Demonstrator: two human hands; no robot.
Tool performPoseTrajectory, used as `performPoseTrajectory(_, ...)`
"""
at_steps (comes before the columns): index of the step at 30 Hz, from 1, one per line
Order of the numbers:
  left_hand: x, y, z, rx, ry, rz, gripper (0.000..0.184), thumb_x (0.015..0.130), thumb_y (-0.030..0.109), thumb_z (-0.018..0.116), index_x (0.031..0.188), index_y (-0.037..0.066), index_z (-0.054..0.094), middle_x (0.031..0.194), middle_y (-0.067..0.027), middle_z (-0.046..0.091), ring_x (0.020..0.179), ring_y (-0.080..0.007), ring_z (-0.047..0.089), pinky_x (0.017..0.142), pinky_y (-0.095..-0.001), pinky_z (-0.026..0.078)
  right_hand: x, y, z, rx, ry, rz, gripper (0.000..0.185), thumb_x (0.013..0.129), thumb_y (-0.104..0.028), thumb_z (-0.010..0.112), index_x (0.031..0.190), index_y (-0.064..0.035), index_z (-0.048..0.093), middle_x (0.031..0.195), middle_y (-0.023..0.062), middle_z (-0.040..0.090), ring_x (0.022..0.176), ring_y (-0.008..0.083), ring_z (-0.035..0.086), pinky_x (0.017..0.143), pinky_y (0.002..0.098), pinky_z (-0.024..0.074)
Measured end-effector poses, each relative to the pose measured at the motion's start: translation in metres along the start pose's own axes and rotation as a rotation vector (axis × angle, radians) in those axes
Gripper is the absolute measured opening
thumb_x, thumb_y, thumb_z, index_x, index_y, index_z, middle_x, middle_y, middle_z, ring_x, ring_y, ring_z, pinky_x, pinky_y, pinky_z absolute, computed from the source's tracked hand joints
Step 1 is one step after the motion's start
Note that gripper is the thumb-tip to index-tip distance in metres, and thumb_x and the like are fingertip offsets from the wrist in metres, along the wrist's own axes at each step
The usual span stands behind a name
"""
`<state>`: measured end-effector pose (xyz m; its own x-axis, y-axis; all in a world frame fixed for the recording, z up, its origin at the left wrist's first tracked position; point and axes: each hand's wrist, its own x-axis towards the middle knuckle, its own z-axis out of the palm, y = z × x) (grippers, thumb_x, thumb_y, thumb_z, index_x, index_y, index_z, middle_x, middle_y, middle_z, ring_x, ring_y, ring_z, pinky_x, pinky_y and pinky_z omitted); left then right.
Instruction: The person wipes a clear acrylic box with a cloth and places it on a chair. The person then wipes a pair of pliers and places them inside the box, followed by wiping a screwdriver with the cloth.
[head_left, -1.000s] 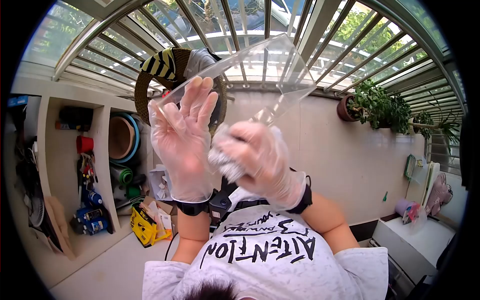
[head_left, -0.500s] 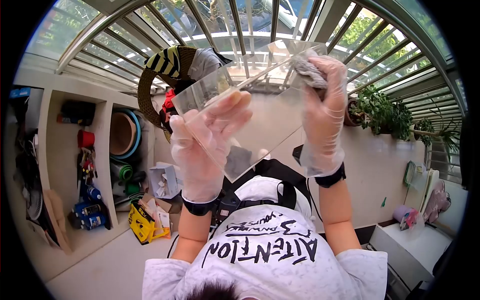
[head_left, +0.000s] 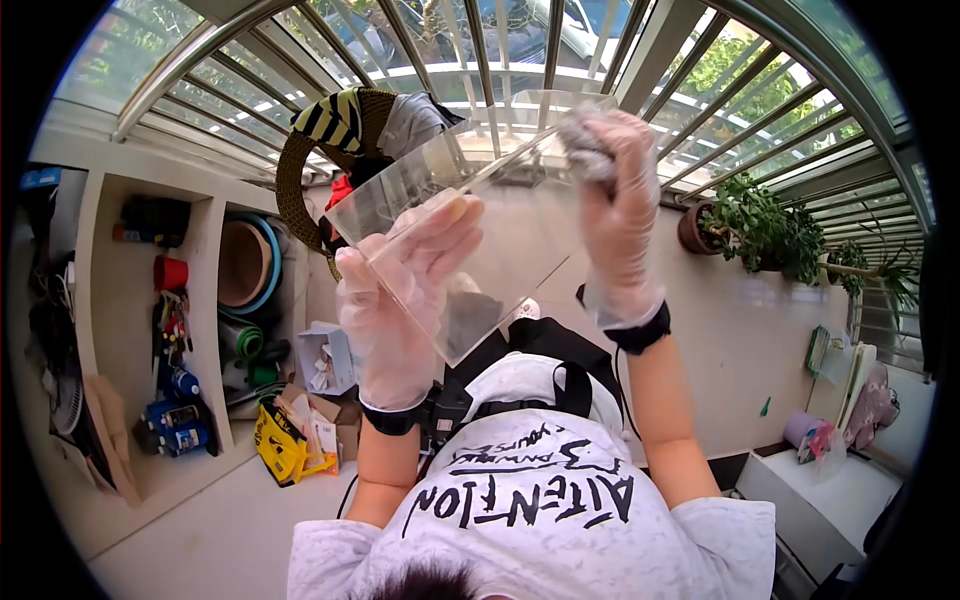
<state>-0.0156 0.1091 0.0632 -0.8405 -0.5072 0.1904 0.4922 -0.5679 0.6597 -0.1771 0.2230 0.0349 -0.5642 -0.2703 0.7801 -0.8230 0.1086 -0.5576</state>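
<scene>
A clear plastic box [head_left: 520, 215], made of flat see-through panels, is held up tilted in front of my chest. My left hand [head_left: 395, 310], in a thin transparent glove, supports it from the left, with its fingers seen through the panel and the thumb at the left edge. At the upper right of the box, my right hand [head_left: 622, 220], gloved the same way, is closed around a crumpled grey cloth [head_left: 588, 145]. The cloth lies against the box's upper right part; motion blurs it, and the fingertips are partly hidden.
A woven basket [head_left: 292, 190] with cloths stands by the railing [head_left: 485, 60]. Shelves [head_left: 95, 230] with tools and bottles line the left. A yellow bag [head_left: 280, 445] sits on the floor. Potted plants [head_left: 750, 225] stand at right, above a white cabinet [head_left: 800, 500].
My right hand and the cloth have shifted left and slightly down across the box. The box and my left hand have moved slightly left.
</scene>
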Motion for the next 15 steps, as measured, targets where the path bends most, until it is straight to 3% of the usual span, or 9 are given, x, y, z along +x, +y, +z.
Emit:
performPoseTrajectory(2,-0.005,0.004,-0.001,-0.046,0.030,0.009,0.055,0.095,0.040,0.032,0.057,0.000,0.041,0.121,-0.0377,0.040,0.119,-0.0509,0.035,0.097,-0.0563,0.034,-0.001,0.026,-0.008,0.011,0.029,0.019,0.026,0.075,0.003,0.059,0.098,-0.0046,0.053,0.098,0.0101,0.051,0.089,0.0222,0.056,0.079,0.0292,0.0476)
performPoseTrajectory(4,-0.004,0.003,-0.004,-0.100,0.014,0.001,0.055,0.095,0.040,0.032,0.057,0.000,0.041,0.121,-0.0379,0.040,0.119,-0.0507,0.035,0.097,-0.0563,0.033,-0.001,0.034,-0.011,0.105,0.063,0.250,0.025,0.076,0.004,0.057,0.099,-0.0038,0.052,0.096,0.0088,0.050,0.092,0.0202,0.054,0.082,0.0274,0.0445)
performPoseTrajectory(7,-0.003,0.002,-0.002,-0.086,-0.026,-0.016,0.056,0.095,0.040,0.033,0.058,-0.001,0.042,0.122,-0.0384,0.038,0.120,-0.0511,0.033,0.097,-0.0564,0.033,-0.003,0.026,-0.005,0.160,0.150,0.330,0.026,0.076,0.006,0.056,0.100,-0.0035,0.051,0.097,0.0085,0.050,0.091,0.0203,0.054,0.082,0.0270,0.0435)
performPoseTrajectory(9,0.002,0.000,0.004,-0.020,-0.059,-0.024,0.056,0.095,0.039,0.033,0.058,-0.001,0.042,0.123,-0.0387,0.037,0.120,-0.0517,0.032,0.098,-0.0565,0.032,-0.006,0.020,0.005,0.142,0.139,0.246,0.027,0.076,0.006,0.055,0.101,-0.0047,0.051,0.098,0.0099,0.051,0.091,0.0221,0.054,0.081,0.0285,0.0451)
performPoseTrajectory(12,0.003,-0.007,0.005,0.099,-0.012,-0.052,0.054,0.095,0.038,0.033,0.058,0.000,0.043,0.120,-0.0367,0.042,0.117,-0.0460,0.041,0.097,-0.0527,0.035,-0.005,-0.039,0.016,0.058,0.036,0.068,0.028,0.071,0.002,0.060,0.097,-0.0054,0.052,0.096,0.0131,0.051,0.091,0.0272,0.055,0.078,0.0320,0.0473)
performPoseTrajectory(14,0.000,-0.016,-0.015,-0.510,-0.046,-0.105,0.052,0.094,0.041,0.033,0.075,-0.003,0.054,0.118,-0.0308,0.048,0.112,-0.0357,0.048,0.097,-0.0451,0.036,-0.009,-0.068,0.018,0.134,-0.063,0.017,0.038,0.062,-0.004,0.066,0.097,-0.0041,0.052,0.095,0.0131,0.051,0.087,0.0298,0.055,0.072,0.0332,0.0487)
performPoseTrajectory(15,0.001,-0.016,-0.013,-0.511,-0.048,-0.110,0.052,0.094,0.041,0.033,0.075,-0.003,0.054,0.118,-0.0308,0.048,0.112,-0.0357,0.048,0.097,-0.0451,0.036,-0.013,-0.078,0.020,0.180,-0.097,-0.002,0.032,0.066,-0.006,0.064,0.097,-0.0054,0.053,0.095,0.0113,0.051,0.086,0.0272,0.055,0.069,0.0319,0.0484)
